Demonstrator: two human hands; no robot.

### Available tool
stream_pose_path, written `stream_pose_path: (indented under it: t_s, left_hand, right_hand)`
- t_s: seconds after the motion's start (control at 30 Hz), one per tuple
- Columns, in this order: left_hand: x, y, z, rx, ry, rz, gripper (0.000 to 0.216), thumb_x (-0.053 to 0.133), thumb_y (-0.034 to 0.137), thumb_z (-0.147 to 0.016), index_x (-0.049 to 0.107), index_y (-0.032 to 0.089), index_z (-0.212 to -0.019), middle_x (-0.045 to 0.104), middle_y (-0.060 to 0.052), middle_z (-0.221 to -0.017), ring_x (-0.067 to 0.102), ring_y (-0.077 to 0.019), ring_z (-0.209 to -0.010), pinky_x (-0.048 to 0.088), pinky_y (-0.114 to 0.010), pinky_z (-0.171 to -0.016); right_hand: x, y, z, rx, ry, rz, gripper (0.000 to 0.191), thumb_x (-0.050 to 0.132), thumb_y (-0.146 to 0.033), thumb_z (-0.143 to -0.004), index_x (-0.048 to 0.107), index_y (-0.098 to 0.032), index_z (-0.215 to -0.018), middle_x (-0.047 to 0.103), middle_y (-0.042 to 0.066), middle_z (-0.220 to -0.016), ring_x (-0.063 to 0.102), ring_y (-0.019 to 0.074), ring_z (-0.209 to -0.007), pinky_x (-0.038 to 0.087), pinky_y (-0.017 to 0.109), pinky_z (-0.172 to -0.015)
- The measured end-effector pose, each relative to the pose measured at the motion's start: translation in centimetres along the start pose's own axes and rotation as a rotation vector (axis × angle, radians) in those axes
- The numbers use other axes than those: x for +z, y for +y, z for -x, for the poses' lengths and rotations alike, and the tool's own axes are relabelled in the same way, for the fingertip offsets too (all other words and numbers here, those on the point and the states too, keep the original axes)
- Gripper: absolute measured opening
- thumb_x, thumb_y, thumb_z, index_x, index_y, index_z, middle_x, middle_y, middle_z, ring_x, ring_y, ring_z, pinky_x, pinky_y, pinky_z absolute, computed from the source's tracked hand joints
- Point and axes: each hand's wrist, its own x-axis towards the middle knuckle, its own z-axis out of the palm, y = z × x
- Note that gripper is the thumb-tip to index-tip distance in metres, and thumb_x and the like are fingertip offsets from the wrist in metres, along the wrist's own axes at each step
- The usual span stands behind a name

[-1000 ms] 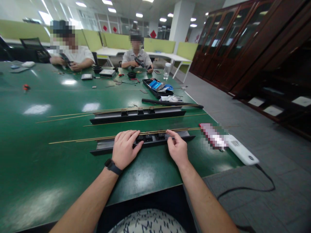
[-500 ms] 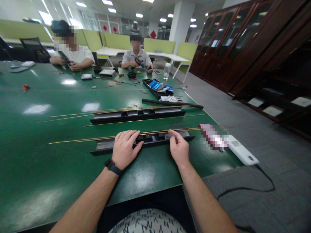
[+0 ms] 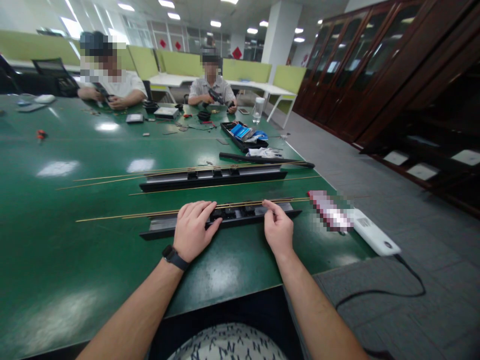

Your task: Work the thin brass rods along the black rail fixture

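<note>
A long black rail [image 3: 161, 227] with black blocks at its middle lies across the green table [image 3: 75, 250] in front of me. Thin brass rods [image 3: 123, 215] run along its far edge. My left hand [image 3: 193, 229] lies flat on the rail, fingers stretched over the black blocks. My right hand [image 3: 278, 227] rests on the rail further right, fingers curled and thumb pinched against the index finger at the rail's far edge, where the rods lie. A black watch is on my left wrist.
A second black rail [image 3: 212, 178] with brass rods lies further back. A white device [image 3: 373, 233] with a black cable sits at the table's right corner. A black tray [image 3: 240, 135] with blue items stands behind. Two people sit at the far side, working.
My right hand has slid a little to the right along the rail. My left hand has stayed where it was.
</note>
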Motion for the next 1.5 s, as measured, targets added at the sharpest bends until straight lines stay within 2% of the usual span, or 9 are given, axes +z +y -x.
stream_pose_path:
  t_s: [0.17, 0.37, 0.53, 0.63, 0.77, 0.93, 1.27, 1.37, 1.5]
  left_hand:
    - [-0.02, 0.03, 0.02, -0.010, -0.005, 0.015, 0.039, 0.063, 0.039, -0.098, 0.066, 0.024, -0.134, 0.073, -0.011, -0.127, 0.065, -0.0306, -0.121, 0.043, -0.049, -0.108]
    - [-0.07, 0.05, -0.04, -0.015, -0.004, 0.019, 0.039, 0.063, 0.039, -0.097, 0.066, 0.024, -0.133, 0.073, -0.011, -0.127, 0.064, -0.0305, -0.121, 0.043, -0.049, -0.108]
    - [-0.09, 0.05, -0.01, -0.009, -0.009, 0.004, 0.039, 0.063, 0.040, -0.098, 0.066, 0.022, -0.132, 0.073, -0.011, -0.126, 0.064, -0.0301, -0.121, 0.043, -0.048, -0.108]
    - [-0.04, 0.02, 0.04, -0.010, -0.008, 0.001, 0.039, 0.063, 0.040, -0.098, 0.066, 0.022, -0.133, 0.073, -0.011, -0.126, 0.064, -0.0302, -0.121, 0.043, -0.048, -0.108]
    - [0.04, 0.00, 0.06, -0.007, -0.007, 0.002, 0.039, 0.063, 0.040, -0.098, 0.066, 0.022, -0.133, 0.073, -0.011, -0.126, 0.064, -0.0301, -0.121, 0.042, -0.048, -0.108]
    - [0.00, 0.09, 0.03, -0.015, -0.006, 0.011, 0.039, 0.063, 0.040, -0.098, 0.066, 0.022, -0.133, 0.073, -0.011, -0.127, 0.064, -0.0300, -0.121, 0.042, -0.048, -0.108]
    - [-0.05, 0.11, 0.02, -0.025, -0.014, 0.027, 0.040, 0.063, 0.039, -0.097, 0.066, 0.023, -0.134, 0.073, -0.011, -0.127, 0.064, -0.0301, -0.121, 0.043, -0.049, -0.108]
    - [-0.08, 0.10, 0.01, -0.020, -0.010, 0.018, 0.040, 0.063, 0.039, -0.098, 0.066, 0.022, -0.134, 0.073, -0.011, -0.127, 0.064, -0.0299, -0.121, 0.043, -0.049, -0.108]
    - [-0.07, 0.12, -0.01, -0.023, -0.016, 0.018, 0.040, 0.063, 0.040, -0.098, 0.066, 0.023, -0.133, 0.073, -0.010, -0.127, 0.064, -0.0301, -0.121, 0.043, -0.049, -0.108]
  right_hand:
    - [0.04, -0.30, 0.13, -0.023, -0.048, -0.035, 0.037, 0.057, -0.030, -0.093, 0.074, -0.018, -0.124, 0.079, 0.011, -0.119, 0.076, 0.0237, -0.104, 0.061, 0.037, -0.095]
    - [-0.10, -0.68, 0.36, -0.018, -0.125, 0.029, 0.039, 0.057, -0.031, -0.094, 0.074, -0.020, -0.127, 0.081, 0.009, -0.113, 0.074, 0.0171, -0.072, 0.061, 0.030, -0.073]
    - [-0.16, -0.64, 0.20, -0.009, -0.083, 0.021, 0.039, 0.055, -0.031, -0.094, 0.076, -0.018, -0.123, 0.080, 0.010, -0.114, 0.076, 0.0236, -0.102, 0.060, 0.036, -0.094]
    - [-0.13, -0.51, 0.10, 0.007, -0.058, 0.006, 0.038, 0.056, -0.031, -0.093, 0.076, -0.017, -0.123, 0.080, 0.011, -0.116, 0.075, 0.0250, -0.109, 0.059, 0.038, -0.099]
    - [-0.01, -0.35, 0.10, 0.002, -0.057, -0.031, 0.037, 0.057, -0.030, -0.093, 0.075, -0.017, -0.123, 0.079, 0.012, -0.120, 0.076, 0.0240, -0.106, 0.060, 0.036, -0.095]
    - [0.01, -0.44, 0.26, -0.030, -0.142, -0.039, 0.038, 0.058, -0.031, -0.094, 0.073, -0.020, -0.127, 0.078, 0.010, -0.121, 0.078, 0.0220, -0.094, 0.063, 0.034, -0.085]
    - [-0.05, -0.04, 0.05, 0.004, -0.051, -0.006, 0.036, 0.056, -0.029, -0.094, 0.076, -0.019, -0.122, 0.080, 0.010, -0.118, 0.074, 0.0254, -0.112, 0.058, 0.040, -0.102]
    - [0.06, 0.13, 0.04, -0.008, -0.052, -0.033, 0.036, 0.056, -0.029, -0.093, 0.075, -0.019, -0.122, 0.079, 0.010, -0.120, 0.075, 0.0247, -0.110, 0.060, 0.039, -0.099]
    - [0.12, -0.10, 0.25, -0.044, -0.142, -0.055, 0.038, 0.058, -0.030, -0.094, 0.073, -0.020, -0.127, 0.078, 0.010, -0.121, 0.076, 0.0235, -0.104, 0.062, 0.036, -0.092]
